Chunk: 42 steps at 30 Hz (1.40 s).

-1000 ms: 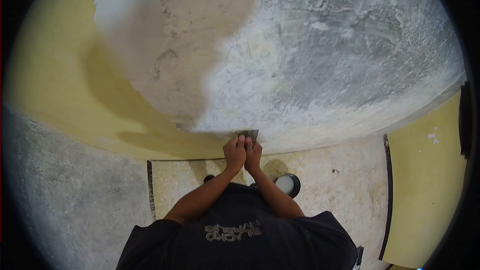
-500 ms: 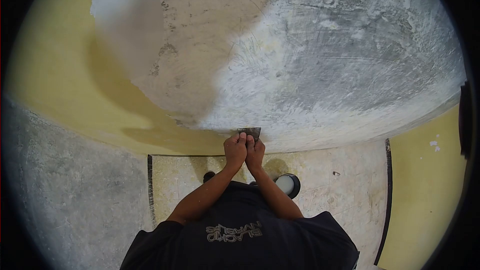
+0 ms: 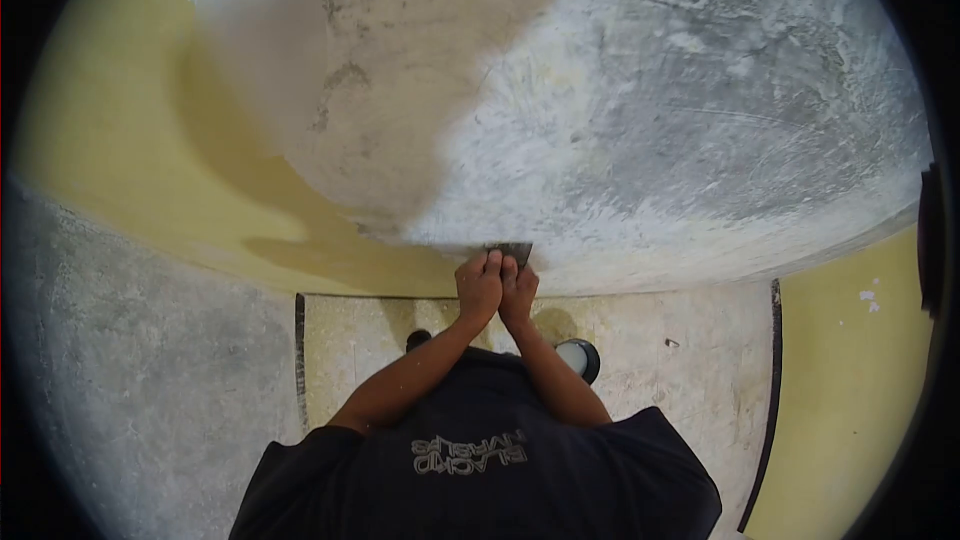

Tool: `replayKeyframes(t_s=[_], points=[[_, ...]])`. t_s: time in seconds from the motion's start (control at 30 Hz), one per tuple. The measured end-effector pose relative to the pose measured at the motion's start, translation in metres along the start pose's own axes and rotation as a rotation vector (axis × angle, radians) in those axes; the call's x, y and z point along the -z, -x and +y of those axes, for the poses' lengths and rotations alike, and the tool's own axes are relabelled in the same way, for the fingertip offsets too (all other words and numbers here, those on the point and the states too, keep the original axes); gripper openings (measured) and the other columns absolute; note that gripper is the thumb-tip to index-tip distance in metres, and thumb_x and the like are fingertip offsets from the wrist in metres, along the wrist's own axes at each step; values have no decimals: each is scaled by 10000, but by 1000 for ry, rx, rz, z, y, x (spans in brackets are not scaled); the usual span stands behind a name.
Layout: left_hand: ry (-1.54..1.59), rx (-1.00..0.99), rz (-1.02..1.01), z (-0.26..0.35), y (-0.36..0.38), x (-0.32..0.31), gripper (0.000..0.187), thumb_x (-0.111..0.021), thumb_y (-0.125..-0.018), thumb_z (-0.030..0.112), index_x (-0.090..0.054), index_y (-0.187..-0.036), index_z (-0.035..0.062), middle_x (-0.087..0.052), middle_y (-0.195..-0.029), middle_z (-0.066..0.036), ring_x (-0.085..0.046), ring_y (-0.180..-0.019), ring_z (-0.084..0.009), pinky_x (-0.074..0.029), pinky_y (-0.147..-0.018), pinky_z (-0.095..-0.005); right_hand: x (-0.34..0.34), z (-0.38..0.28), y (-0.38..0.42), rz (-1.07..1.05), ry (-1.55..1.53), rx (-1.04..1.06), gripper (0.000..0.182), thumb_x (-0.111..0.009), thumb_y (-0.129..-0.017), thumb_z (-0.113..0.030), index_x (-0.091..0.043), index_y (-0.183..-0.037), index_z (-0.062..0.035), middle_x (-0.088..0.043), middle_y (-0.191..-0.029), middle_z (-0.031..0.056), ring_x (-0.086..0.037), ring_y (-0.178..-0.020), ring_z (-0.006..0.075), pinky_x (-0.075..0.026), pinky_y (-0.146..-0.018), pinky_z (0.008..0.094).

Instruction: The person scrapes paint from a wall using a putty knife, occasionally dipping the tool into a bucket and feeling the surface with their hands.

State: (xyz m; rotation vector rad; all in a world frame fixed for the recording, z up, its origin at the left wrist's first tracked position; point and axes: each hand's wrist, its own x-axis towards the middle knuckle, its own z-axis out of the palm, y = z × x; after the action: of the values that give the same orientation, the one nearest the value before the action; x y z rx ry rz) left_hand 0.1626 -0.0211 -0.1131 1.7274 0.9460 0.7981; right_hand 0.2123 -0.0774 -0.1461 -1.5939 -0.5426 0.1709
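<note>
Both hands are held close together low on the wall, gripping a scraper (image 3: pixel 519 251) with a flat, dark metal blade. My left hand (image 3: pixel 478 287) is closed, its thumb pressed up against the tool. Beside it, my right hand (image 3: pixel 518 295) is closed on the same scraper. The blade's edge lies against the wall (image 3: pixel 640 140), where a whitish-grey stripped area meets yellow paint (image 3: pixel 110 130). The scraper's handle is hidden by the fingers.
Below the wall is a pale, paint-spattered floor (image 3: pixel 640 390). A dark-rimmed round container (image 3: pixel 577 358) with something whitish inside stands by my right forearm. A dark rounded object (image 3: pixel 418 340) shows near my left forearm. Another yellow surface (image 3: pixel 850 370) rises at right.
Both hands and the scraper have shifted slightly up and to the right in the view. The camera view has also moved a little. The grip looks the same.
</note>
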Motion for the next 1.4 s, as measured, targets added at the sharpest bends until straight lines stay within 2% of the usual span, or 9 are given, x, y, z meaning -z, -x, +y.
replayKeyframes(t_s=[0.43,0.5,0.63,0.7,0.93,1.17,1.27,1.33,1.4], points=[[70,220,-78,12,3,9,305,-580,-911,209,-652,-744,-36,-614,-606,-160,-544,-537,-209,-434,-558,-385,-1,-20,13,59,140,-149,312,-555,-955,-218,-624,-839,63,-639,-667,166,-571,-571,202,-463,-554,394],[-49,147,-93,10,1,14,316,-591,-907,226,-655,-738,-33,-610,-593,-158,-543,-533,-208,-432,-556,-388,-5,-22,17,33,-311,-482,331,-553,-955,-222,-620,-811,69,-632,-655,174,-555,-553,211,-450,-542,412],[-120,42,-57,11,-3,15,330,-593,-907,239,-654,-726,-31,-606,-589,-168,-544,-526,-227,-430,-555,-396,-9,-25,16,33,-359,-490,361,-540,-972,-257,-606,-787,47,-598,-603,113,-524,-528,172,-419,-488,371],[40,195,-108,12,-1,12,342,-587,-908,244,-650,-718,-33,-595,-577,-170,-546,-524,-240,-429,-556,-401,-4,-13,12,67,120,-87,373,-519,-990,-302,-584,-777,-2,-539,-583,25,-480,-528,107,-382,-448,300],[-13,122,-82,6,6,18,357,-588,-902,248,-642,-704,-44,-590,-565,-153,-534,-513,-215,-424,-542,-394,0,-43,15,-46,-368,-568,403,-497,-1001,-354,-582,-783,-26,-510,-560,9,-429,-425,94,-333,-376,281],[82,31,-75,14,2,21,391,-591,-905,274,-595,-683,-47,-561,-550,-164,-523,-503,-223,-409,-524,-404,-9,-43,18,34,-381,-430,428,-517,-993,-379,-562,-723,-49,-486,-555,-17,-428,-453,73,-330,-385,259],[112,39,-126,-4,5,16,348,-549,-961,222,-632,-723,-17,-580,-607,-17,-472,-552,-93,-393,-521,-315,6,-34,16,-113,-332,-437,360,-511,-1000,-364,-587,-858,-42,-566,-666,3,-490,-554,73,-395,-465,240],[613,417,-197,0,13,20,318,-530,-985,234,-624,-752,39,-578,-660,12,-486,-590,-88,-408,-561,-292,22,-42,18,-199,-227,-472,255,-561,-979,-276,-570,-924,-27,-586,-686,28,-527,-571,88,-431,-499,247],[695,556,-247,-24,16,18,241,-529,-990,237,-598,-815,87,-585,-724,9,-532,-655,-106,-433,-626,-298,37,-56,26,-425,58,-384,200,-604,-940,-163,-543,-1045,-4,-611,-721,56,-568,-598,99,-462,-529,254]])
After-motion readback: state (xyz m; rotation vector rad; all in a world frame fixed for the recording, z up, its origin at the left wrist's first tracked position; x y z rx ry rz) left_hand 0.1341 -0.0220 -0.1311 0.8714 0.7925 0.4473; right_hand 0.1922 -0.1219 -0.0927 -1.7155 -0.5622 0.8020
